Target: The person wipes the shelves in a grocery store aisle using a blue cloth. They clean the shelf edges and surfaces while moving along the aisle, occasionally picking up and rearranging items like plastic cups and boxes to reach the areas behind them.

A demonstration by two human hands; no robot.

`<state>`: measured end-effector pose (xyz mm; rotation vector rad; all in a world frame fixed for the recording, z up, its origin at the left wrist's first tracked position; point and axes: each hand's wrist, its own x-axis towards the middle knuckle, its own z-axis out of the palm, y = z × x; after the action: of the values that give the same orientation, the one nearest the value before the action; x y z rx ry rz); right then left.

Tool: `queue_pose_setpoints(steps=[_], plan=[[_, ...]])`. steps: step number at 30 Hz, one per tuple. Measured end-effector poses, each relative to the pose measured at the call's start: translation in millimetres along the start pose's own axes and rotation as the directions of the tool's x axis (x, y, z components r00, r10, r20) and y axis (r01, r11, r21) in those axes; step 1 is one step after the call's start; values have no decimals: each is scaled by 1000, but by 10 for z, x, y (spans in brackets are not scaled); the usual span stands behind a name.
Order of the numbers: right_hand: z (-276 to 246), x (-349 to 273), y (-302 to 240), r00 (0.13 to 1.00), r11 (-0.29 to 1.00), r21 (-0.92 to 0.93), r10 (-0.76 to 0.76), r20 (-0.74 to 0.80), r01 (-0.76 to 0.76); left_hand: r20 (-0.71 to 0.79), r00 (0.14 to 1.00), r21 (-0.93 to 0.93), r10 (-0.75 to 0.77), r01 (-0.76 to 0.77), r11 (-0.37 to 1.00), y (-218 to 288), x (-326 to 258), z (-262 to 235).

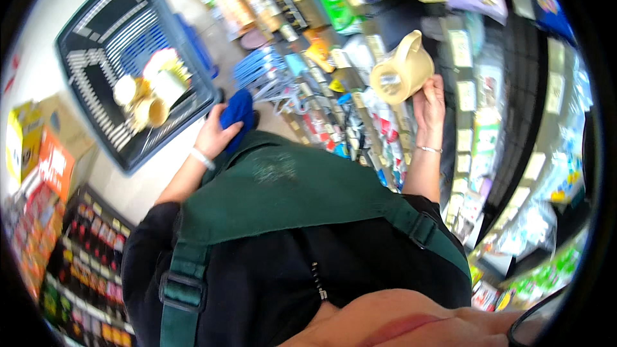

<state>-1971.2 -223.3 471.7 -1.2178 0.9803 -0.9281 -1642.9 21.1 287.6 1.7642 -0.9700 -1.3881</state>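
Observation:
My right hand (429, 108) holds a cream plastic jug (419, 67) with a loop handle, raised beside the shelves. The jug is tilted, its handle upward, and my fingers are at its lower side, partly hidden. In my left hand (212, 133) a bunched dark-blue cloth (238, 114) is gripped, close to the near corner of a dark shopping basket (90, 32). Inside the basket lie a cream cup-like vessel (153, 113), a white container (168, 87) and other pale items, blurred.
Shelves with price labels (461, 48) and packaged goods run along the right. Light-blue plastic hangers (260, 71) hang ahead of me. To the left stand a cardboard box (67, 125) and a rack of small colourful goods (87, 263). Pale floor (138, 193) shows beside the basket.

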Motion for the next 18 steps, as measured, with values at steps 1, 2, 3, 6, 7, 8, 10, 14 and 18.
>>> queue_pose_setpoints(steps=[1,2,3,6,7,8,10,14,18], plan=[[266,-6,57,997,999,-9,35,68,-35,-38,997,42,65,-63,997,-87,-11,55],[543,4,132,988,998,-24,69,139,-66,-50,993,40,107,-105,994,-97,-30,79],[790,9,250,971,994,-25,106,215,-103,48,999,33,-13,11,999,-48,-39,62],[1666,74,591,896,976,-132,209,391,-170,10,1000,52,15,-16,999,-92,-93,127],[1929,61,711,897,971,-185,213,388,-150,-32,997,127,67,-62,990,-71,-116,111],[2108,71,843,871,960,-225,252,421,-169,-21,999,92,31,-29,995,-56,-145,83],[2375,45,855,859,965,-254,179,480,-60,25,1000,40,-13,12,999,-12,-156,27],[1922,195,591,928,835,-499,-35,371,231,-52,998,-35,19,-21,999,-49,-193,43],[910,516,224,923,591,-777,-383,-34,217,-76,997,-64,29,-33,997,-99,-189,37]])
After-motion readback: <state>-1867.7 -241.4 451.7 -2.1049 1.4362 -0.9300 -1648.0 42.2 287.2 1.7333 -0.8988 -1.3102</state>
